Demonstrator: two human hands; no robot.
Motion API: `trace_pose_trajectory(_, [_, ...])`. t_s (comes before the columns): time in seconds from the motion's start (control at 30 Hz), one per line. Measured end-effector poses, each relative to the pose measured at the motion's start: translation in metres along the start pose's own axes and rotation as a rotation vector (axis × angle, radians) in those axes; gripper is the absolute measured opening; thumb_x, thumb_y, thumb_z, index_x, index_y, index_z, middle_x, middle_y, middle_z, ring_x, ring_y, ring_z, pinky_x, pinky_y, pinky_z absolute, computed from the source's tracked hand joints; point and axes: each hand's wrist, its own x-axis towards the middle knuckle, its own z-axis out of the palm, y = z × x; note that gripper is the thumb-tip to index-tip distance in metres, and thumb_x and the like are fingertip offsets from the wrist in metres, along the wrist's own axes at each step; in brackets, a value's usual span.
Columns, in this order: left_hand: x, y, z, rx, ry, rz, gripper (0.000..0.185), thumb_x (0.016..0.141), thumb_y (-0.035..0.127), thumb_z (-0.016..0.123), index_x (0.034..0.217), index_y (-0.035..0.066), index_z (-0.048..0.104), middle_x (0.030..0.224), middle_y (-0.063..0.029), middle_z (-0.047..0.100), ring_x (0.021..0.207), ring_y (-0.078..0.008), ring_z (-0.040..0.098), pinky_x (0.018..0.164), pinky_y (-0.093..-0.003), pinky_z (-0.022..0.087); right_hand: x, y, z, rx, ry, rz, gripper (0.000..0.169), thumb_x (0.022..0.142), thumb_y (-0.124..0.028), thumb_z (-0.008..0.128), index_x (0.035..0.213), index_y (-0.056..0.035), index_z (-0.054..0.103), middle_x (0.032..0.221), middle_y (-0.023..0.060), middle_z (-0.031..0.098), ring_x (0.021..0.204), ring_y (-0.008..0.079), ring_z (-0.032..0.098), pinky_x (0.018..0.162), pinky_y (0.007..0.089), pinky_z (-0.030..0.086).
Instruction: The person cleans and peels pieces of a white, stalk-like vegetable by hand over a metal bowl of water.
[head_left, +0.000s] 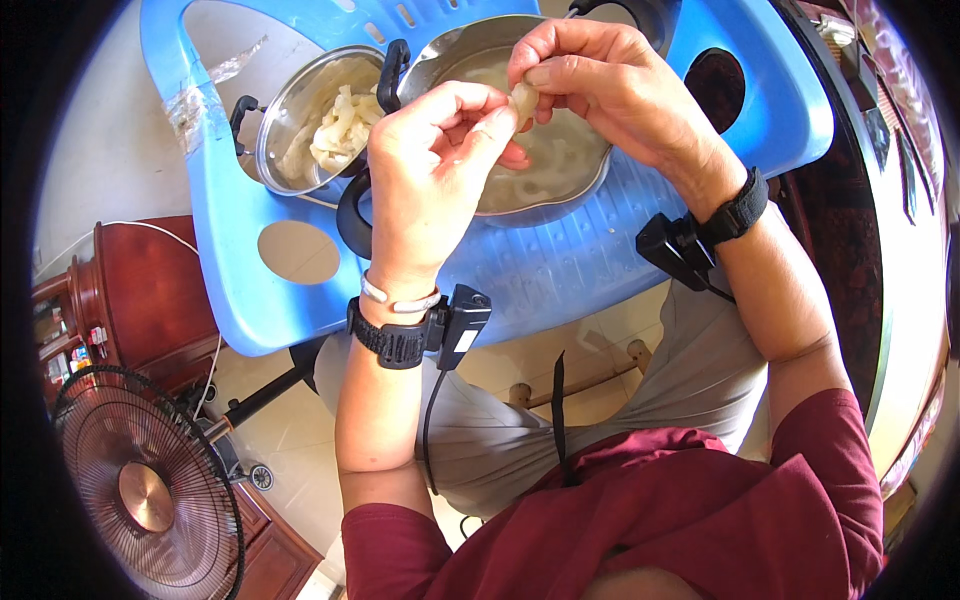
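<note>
My left hand (442, 142) and my right hand (600, 90) meet over a large metal pan (544, 206), pinching one small pale, soft food piece (524, 101) between their fingertips. Cloudy liquid with pale pieces under its surface fills part of the pan. To the left, a smaller metal pot (281, 150) with black handles holds a heap of pale, strip-like food pieces (345, 127). My left hand covers part of the gap between the two vessels. What exactly the food is, I cannot tell.
Both vessels stand on a blue plastic chair (517, 277) with round holes and clear tape on one arm. A pan handle and dark round part (645, 19) lie behind. At the lower left stands a fan (146, 495), near a reddish wooden cabinet (154, 289). Dark furniture borders the right.
</note>
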Motion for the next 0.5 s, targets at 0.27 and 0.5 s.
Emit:
trace_pose_trajectory(0.27, [-0.001,-0.005,0.000,-0.056,0.009,0.033,0.016,0.096,-0.003,0.061,0.109,-0.008,0.069,0.096,-0.0126,0.075,0.079,-0.0168,0.074,0.072,-0.0254,0.059,-0.001,-0.002,0.001,0.038,0.001,0.004,0.012,0.095,-0.006,0.062,0.099,0.0009,0.070,0.091,0.0056,0.069,0.077,0.0122,0.064,0.076,0.0281,0.054])
trace_pose_trajectory(0.5, [0.000,0.000,0.001,-0.033,0.049,0.052,0.019,0.097,-0.004,0.063,0.115,-0.008,0.062,0.100,-0.0127,0.072,0.084,-0.0190,0.073,0.079,-0.0288,0.060,-0.003,-0.008,0.001,-0.337,-0.066,-0.113,0.017,0.092,-0.015,0.067,0.102,-0.0028,0.071,0.092,0.0027,0.069,0.082,0.0084,0.060,0.077,0.0245,0.049])
